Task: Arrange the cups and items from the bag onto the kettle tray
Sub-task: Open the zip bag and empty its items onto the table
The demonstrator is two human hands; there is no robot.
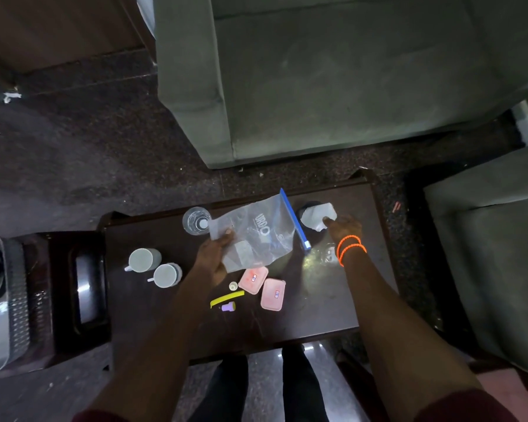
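Observation:
My left hand [214, 257] grips the lower corner of a clear zip bag [258, 231] with a blue seal, held above the dark wooden table [323, 309]. My right hand [343, 228] pinches a crumpled white paper [317, 216] lying on a dark round object at the table's far right. Two white cups [145, 259] [166, 275] stand at the left. Two pink packets [253, 279] [273, 294], a yellow strip [227, 298], a small purple piece [228, 306] and a small cream cap [233, 286] lie in the middle.
A clear glass [196, 221] stands at the far edge, left of the bag. A dark tray [89, 287] and a silver kettle [0, 303] sit on the low surface to the left. Grey sofas [333, 77] stand beyond and to the right.

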